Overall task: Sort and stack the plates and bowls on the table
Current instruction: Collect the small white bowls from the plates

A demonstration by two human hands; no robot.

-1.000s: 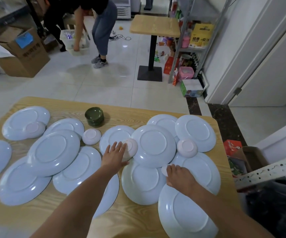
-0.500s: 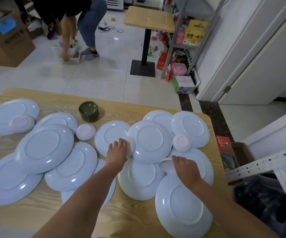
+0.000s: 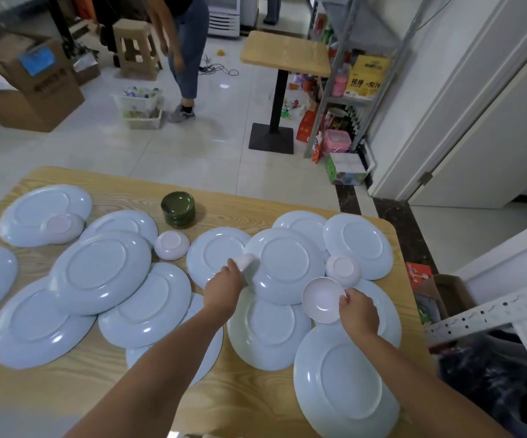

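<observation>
left grip (image 3: 224, 290) pinching first pink bowl (image 3: 245, 263), tipping it up off the plates (image 3: 284, 263) mid-surface (image 3: 255, 396) | right grip (image 3: 358, 314) pinching second pink bowl (image 3: 322, 299) by its rim, raised, hollow showing, nearer right edge | both were lying face-down a second ago: bowl-gathering is probably starting, plates unstacked

L grip (image 3: 223, 289); R grip (image 3: 358, 312); both curled

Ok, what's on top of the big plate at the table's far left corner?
One small pink bowl, upside down, lies over the plate at its near right edge. Whether anything sits beneath the bowl cannot be seen; the bowl covers that spot.
</observation>
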